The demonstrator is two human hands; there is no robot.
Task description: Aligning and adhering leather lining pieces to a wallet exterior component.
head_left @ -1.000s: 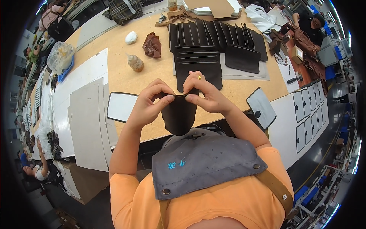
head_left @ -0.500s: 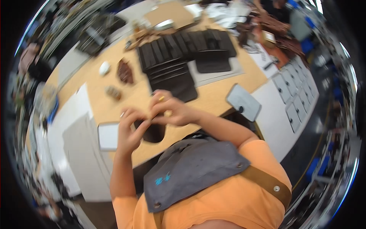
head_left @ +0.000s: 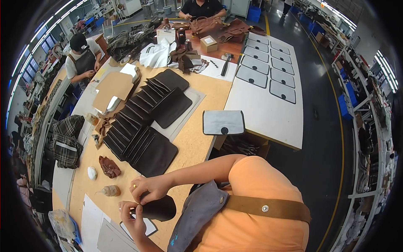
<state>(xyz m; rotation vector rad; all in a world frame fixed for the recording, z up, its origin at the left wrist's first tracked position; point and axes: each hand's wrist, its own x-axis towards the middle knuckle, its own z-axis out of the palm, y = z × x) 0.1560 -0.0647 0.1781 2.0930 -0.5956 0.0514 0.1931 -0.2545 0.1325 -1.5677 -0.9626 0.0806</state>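
At the lower left of the head view, both my hands hold a rounded dark leather piece point(head_left: 158, 208) over the wooden table point(head_left: 193, 143). My right hand point(head_left: 147, 190), with a ring on one finger, pinches its upper edge. My left hand point(head_left: 131, 213) grips its left edge from below. Under the piece lies a white rounded template point(head_left: 147, 227) with a dark rim. My right forearm runs from the orange sleeve to the hand.
Rows of overlapped dark leather panels point(head_left: 142, 126) cover the table's middle. A grey pad point(head_left: 223, 122) lies at the table edge. A small bottle point(head_left: 110, 191), brown rag point(head_left: 110, 167) and white lump point(head_left: 92, 173) sit left of my hands. A white board with templates point(head_left: 268, 77) stands right. Other people work beyond.
The camera has swung strongly to the right, so the table now runs diagonally and my hands sit at the lower left. Both hands still grip the dark leather piece.
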